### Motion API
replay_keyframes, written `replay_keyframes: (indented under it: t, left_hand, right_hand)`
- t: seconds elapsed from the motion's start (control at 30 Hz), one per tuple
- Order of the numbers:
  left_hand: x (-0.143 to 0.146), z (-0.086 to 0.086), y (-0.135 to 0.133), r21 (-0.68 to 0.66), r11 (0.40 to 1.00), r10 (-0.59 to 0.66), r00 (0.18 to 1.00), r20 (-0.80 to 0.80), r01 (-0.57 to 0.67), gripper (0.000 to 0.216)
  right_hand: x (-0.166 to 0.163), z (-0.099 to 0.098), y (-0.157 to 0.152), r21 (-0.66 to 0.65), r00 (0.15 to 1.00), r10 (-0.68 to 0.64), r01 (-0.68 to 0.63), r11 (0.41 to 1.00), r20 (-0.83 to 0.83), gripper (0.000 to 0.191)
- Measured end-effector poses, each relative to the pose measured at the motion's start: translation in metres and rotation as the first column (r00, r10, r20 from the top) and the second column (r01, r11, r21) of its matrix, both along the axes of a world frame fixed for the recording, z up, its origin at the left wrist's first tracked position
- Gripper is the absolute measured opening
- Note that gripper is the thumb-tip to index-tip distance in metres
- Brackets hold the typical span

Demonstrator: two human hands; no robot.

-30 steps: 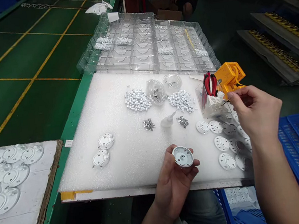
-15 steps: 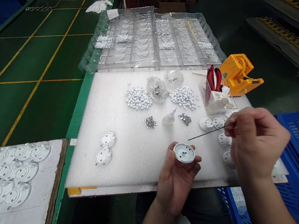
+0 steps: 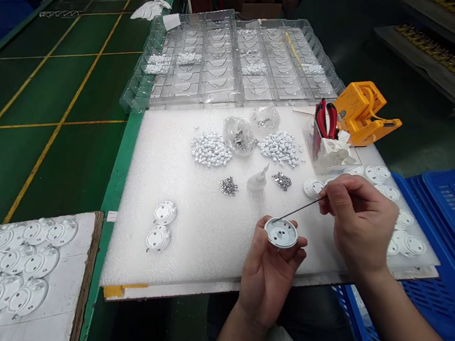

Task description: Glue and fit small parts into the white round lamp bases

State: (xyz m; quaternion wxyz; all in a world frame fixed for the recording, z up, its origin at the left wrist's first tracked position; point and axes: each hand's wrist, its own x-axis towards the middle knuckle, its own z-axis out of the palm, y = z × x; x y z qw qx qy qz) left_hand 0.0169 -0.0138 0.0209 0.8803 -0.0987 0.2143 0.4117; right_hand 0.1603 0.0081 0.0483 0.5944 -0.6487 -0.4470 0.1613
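My left hand (image 3: 267,280) cradles a round white plastic housing (image 3: 281,233), its hollow side facing up. My right hand (image 3: 360,220) pinches a thin dark rod (image 3: 297,210) between thumb and fingers. The rod's tip reaches the housing's rim near its left side. Both hands are over the front of a white foam board (image 3: 137,249). Just beyond my right hand lies a white disc part (image 3: 313,187), partly hidden by my fingers. More such discs (image 3: 398,226) lie to the right.
Small white parts (image 3: 210,149) and metal screws (image 3: 228,186) lie in piles beside a glue bottle (image 3: 257,179) and clear bags (image 3: 238,135). Red-handled pliers (image 3: 327,119) stand in a clear holder near a yellow tool (image 3: 365,113). Clear trays (image 3: 230,61), a blue crate (image 3: 449,231) and a board of discs (image 3: 33,257) surround the foam.
My right hand has moved left and brought the rod's tip from short of the housing to its rim. The left hand and housing have barely moved, and more discs show on the right.
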Motion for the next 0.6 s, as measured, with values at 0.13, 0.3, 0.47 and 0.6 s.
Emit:
replay_keyframes:
  t: [0.13,0.3,0.47,0.6]
  left_hand:
    - [0.0,0.0,0.0,0.003,1.0,-0.005,1.0,-0.013,0.005,0.037]
    - [0.0,0.0,0.0,0.0,1.0,-0.01,1.0,-0.025,0.01,0.034]
    - [0.0,0.0,-0.001,-0.013,1.0,-0.007,1.0,-0.027,0.007,0.037]
    - [0.0,0.0,0.0,-0.017,1.0,-0.014,1.0,-0.021,0.014,0.039]
  right_hand:
    - [0.002,-0.001,0.0,0.01,1.0,0.005,-0.005,1.0,0.006,0.028]
    - [0.001,-0.001,-0.003,0.006,1.0,0.009,-0.009,1.0,-0.002,0.028]
    - [0.006,-0.001,-0.001,0.036,1.0,-0.004,0.004,0.999,0.014,0.028]
    - [0.039,0.006,0.004,0.279,0.966,-0.245,0.215,0.936,0.078,0.025]
